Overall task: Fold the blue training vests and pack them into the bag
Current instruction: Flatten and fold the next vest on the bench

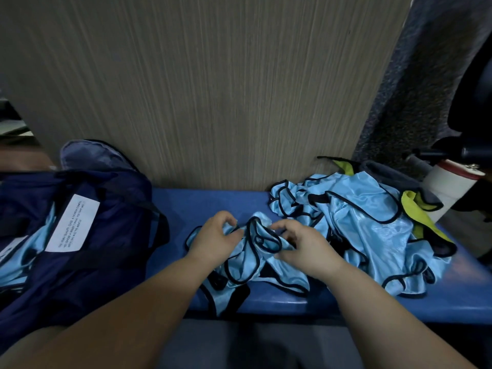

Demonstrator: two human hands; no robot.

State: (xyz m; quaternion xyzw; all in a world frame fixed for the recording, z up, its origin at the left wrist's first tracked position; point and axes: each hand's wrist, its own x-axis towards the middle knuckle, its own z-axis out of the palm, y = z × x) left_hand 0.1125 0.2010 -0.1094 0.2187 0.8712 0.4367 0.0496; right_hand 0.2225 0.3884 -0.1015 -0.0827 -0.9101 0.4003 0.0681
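A crumpled light-blue vest (247, 265) with black trim lies on the blue bench (202, 206) in front of me. My left hand (213, 239) grips its left shoulder strap with curled fingers. My right hand (303, 243) pinches the fabric by the right strap. A heap of more light-blue vests (356, 225) sits to the right. The dark navy bag (87, 235) stands open on the left, with light-blue fabric (16, 259) showing inside and a white label (72, 226) on its flap.
A wood-grain panel (213, 89) rises right behind the bench. Yellow-green vests (418, 209) lie under the heap at the right, beside a white cylinder (450, 187) with a red band. Dark fabric hangs at the far right.
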